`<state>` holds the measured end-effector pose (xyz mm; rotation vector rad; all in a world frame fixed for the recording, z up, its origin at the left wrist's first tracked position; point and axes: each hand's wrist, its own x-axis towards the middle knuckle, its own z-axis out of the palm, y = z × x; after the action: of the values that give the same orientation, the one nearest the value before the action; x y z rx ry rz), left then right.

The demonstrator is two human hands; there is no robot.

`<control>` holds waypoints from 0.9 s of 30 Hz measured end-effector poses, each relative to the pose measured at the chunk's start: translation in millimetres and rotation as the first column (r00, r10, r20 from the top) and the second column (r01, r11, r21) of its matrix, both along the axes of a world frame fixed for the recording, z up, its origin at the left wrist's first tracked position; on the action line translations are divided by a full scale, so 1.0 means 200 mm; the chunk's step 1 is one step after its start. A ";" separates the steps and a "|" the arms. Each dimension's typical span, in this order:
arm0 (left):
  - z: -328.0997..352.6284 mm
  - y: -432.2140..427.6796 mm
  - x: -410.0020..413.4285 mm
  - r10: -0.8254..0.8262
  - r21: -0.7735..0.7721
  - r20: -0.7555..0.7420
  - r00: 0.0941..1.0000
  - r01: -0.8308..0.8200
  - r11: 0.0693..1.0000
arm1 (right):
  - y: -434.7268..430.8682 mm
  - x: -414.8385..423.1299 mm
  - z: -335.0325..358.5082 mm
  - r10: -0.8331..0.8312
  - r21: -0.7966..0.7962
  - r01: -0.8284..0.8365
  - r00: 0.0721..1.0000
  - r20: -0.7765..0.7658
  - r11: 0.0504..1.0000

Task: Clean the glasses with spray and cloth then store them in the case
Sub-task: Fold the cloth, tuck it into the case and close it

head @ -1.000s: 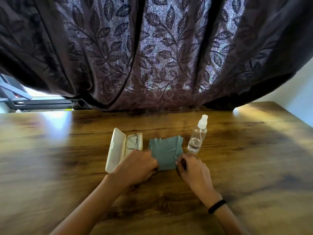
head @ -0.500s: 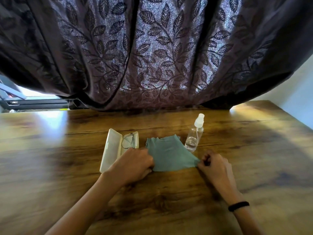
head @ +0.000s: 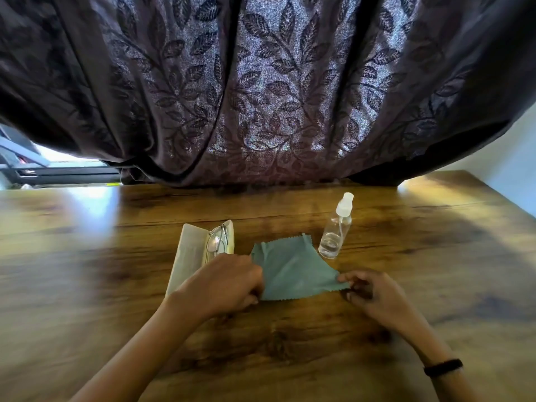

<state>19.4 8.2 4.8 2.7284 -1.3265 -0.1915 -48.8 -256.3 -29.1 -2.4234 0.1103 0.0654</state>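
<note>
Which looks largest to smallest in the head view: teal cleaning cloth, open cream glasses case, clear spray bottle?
1. Teal zigzag-edged cleaning cloth, spread flat.
2. Open cream glasses case; partly hidden by the left hand, so it may rival the cloth.
3. Clear plastic spray bottle, plainly the smallest.

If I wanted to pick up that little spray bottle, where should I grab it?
Probably around the clear body of the spray bottle, below the white cap, coming from the right. It stands upright on the table, and the teal cloth lies close on its left, so the right side looks freer.
</note>
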 end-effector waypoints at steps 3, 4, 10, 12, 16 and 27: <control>0.01 -0.01 -0.01 0.000 -0.014 -0.006 1.000 -0.001 1.000 | 0.01 -0.01 -0.01 -0.007 -0.058 0.015 0.992 0.125 0.998; 0.01 -0.01 -0.01 0.003 -0.013 -0.009 1.000 -0.003 1.000 | 0.02 -0.02 0.00 -0.015 -0.069 0.026 0.986 0.168 0.997; 0.01 0.02 -0.04 -0.014 0.030 -0.105 0.994 0.017 0.999 | 0.00 -0.02 0.04 0.159 -0.048 -0.161 0.986 -0.049 0.986; 0.02 0.03 -0.04 -0.010 0.038 -0.158 0.987 0.017 0.999 | -0.02 -0.02 0.06 0.189 -0.040 -0.195 0.974 -0.122 0.980; 0.02 0.02 -0.02 0.035 0.002 -0.249 0.968 -0.035 0.999 | 0.00 0.00 0.09 0.133 -0.061 -0.138 0.989 -0.069 0.989; 0.01 -0.04 0.04 0.422 -0.303 0.167 0.891 -0.361 0.882 | 0.18 0.16 0.10 -0.195 0.112 0.172 0.952 0.238 0.979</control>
<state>27.6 0.4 7.5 2.7664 -0.7308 0.3214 -17.0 -219.7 -9.6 -2.2989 0.2135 -0.3106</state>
